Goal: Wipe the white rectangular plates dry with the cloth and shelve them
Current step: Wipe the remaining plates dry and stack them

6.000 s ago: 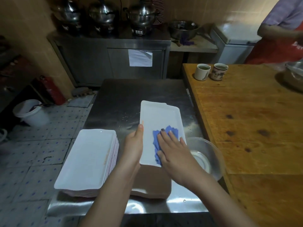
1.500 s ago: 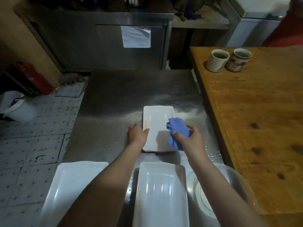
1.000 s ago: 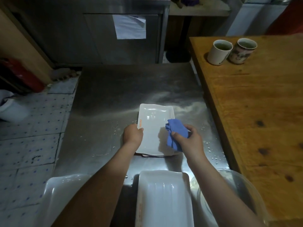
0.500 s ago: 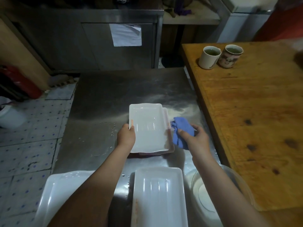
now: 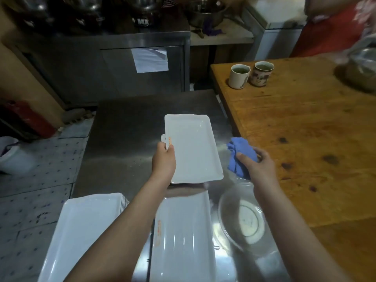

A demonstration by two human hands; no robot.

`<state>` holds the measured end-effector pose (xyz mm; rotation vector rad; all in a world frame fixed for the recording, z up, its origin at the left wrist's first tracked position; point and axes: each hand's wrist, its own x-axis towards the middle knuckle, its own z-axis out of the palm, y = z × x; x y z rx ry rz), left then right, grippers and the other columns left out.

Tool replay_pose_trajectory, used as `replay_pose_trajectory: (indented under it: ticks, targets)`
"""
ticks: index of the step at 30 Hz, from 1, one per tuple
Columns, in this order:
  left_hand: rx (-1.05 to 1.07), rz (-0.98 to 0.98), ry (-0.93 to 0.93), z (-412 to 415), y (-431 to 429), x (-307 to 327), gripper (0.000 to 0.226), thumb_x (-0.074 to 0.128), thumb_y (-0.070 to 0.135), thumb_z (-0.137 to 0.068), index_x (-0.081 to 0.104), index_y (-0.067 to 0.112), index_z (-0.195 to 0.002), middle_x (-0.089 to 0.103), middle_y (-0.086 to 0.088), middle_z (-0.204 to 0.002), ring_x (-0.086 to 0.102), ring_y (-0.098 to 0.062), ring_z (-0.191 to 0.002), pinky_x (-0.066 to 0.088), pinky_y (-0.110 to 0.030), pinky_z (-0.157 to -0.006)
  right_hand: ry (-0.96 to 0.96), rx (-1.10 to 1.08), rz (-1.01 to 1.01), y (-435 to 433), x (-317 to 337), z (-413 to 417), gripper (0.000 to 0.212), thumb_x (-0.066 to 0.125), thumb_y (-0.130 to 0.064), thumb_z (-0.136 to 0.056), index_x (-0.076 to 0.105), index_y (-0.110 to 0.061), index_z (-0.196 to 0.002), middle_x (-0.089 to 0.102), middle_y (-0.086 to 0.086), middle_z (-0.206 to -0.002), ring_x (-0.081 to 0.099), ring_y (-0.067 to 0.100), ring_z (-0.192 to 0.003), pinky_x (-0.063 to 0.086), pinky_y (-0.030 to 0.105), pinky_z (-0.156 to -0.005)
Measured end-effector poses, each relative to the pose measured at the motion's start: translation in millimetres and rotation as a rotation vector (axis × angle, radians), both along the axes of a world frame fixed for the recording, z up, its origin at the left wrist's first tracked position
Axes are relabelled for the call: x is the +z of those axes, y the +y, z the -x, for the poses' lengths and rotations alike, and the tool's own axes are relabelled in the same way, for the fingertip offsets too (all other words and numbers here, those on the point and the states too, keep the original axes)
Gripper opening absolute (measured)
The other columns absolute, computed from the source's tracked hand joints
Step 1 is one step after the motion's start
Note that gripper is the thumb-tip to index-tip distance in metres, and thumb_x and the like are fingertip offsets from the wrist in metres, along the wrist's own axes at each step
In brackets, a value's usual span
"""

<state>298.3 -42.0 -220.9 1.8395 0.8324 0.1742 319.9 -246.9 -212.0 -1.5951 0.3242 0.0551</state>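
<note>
- Nearest the camera, to the near left of the lifted plate, sits a stack of white plates (image 5: 85, 231). A single plate (image 5: 183, 237) lies directly on the near side of it. These probably sit within arm's reach so each can be taken in turn.
- To the near right of the lifted plate stands an empty glass bowl (image 5: 242, 218).
- The left hand (image 5: 163, 159) grips the lifted plate (image 5: 192, 147) by its left rim, thumb on top and fingers curled underneath. The plate seems raised off the steel table (image 5: 126, 139), face up, likely so it can be carried off to a shelf.
- A second white edge shows under its left rim. It is unclear whether that is another plate in the same grip.
- Just right of the lifted plate, apart from it, the right hand (image 5: 258, 165) closes its fingers around a bunched blue cloth (image 5: 240, 155). The wiping of this plate looks finished.
- Further right lies a wooden table (image 5: 305, 139), with two mugs (image 5: 239, 76) at its far corner.
- Beyond the lifted plate stands a steel cabinet (image 5: 122, 68) with a paper sheet stuck on it.
- Far right of it, a person in red (image 5: 325, 37) is partly in view.
</note>
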Motion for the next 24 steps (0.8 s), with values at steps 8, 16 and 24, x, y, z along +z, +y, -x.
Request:
replay_pose_trajectory:
  ticks: [8,16,24]
  targets:
    - [-0.067,-0.044,-0.047,25.2,-61.6,7.6,0.024,0.033,0.029,-0.099,0.042,0.008,-0.094,0.047,-0.002,-0.071,0.042,-0.021,-0.062,0.028,-0.031,-0.053,-0.038,-0.084,0.0,-53.2,4.2,34.3,0.047,0.073,-0.014,-0.082,0.052,-0.01,-0.123,0.059,0.006,-0.111,0.06,0.01,-0.081,0.045,0.015,-0.061]
    - [-0.159,-0.037,-0.086,42.5,-102.6,11.7,0.022,0.032,0.032,-0.099,0.042,0.013,-0.102,0.056,-0.003,-0.083,0.053,-0.022,-0.074,0.038,-0.032,-0.059,-0.031,-0.128,-0.008,-89.6,5.4,54.0,0.045,0.072,-0.012,-0.081,0.051,-0.009,-0.121,0.059,0.001,-0.101,0.06,0.013,-0.082,0.047,0.021,-0.064]
    - [-0.235,-0.039,-0.161,49.1,-118.3,10.9,0.012,0.033,0.032,-0.1,0.035,0.02,-0.101,0.055,-0.001,-0.089,0.05,-0.013,-0.069,0.035,-0.027,-0.055,-0.003,-0.135,-0.025,-104.0,4.5,60.5,0.036,0.072,-0.014,-0.082,0.05,-0.018,-0.111,0.055,-0.006,-0.092,0.057,0.004,-0.075,0.045,0.02,-0.057]
